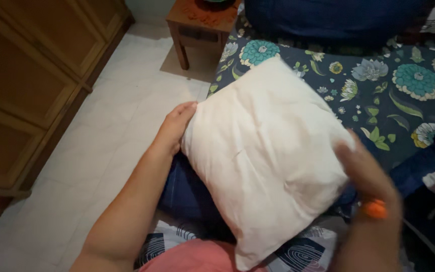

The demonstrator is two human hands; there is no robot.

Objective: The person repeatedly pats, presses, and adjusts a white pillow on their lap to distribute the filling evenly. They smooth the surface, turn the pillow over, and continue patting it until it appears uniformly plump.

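Single head-worn view, looking steeply down from person's own eye level, close over both forearms and white pillow (265, 156). Faces floral bed (404, 95) ahead; tiled floor (112, 131), wooden cabinet (21, 85) at left.

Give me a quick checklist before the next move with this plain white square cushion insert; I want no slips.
1. Left hand on the plain white square cushion insert: ok, fingers at its left edge.
2. Right hand on the insert: ok, at its right edge, though blurred.
3. Insert held up between both hands: ok.
4. Dark blue floral bedsheet free behind the insert: ok.
5. Insert's underside: cannot tell, hidden.
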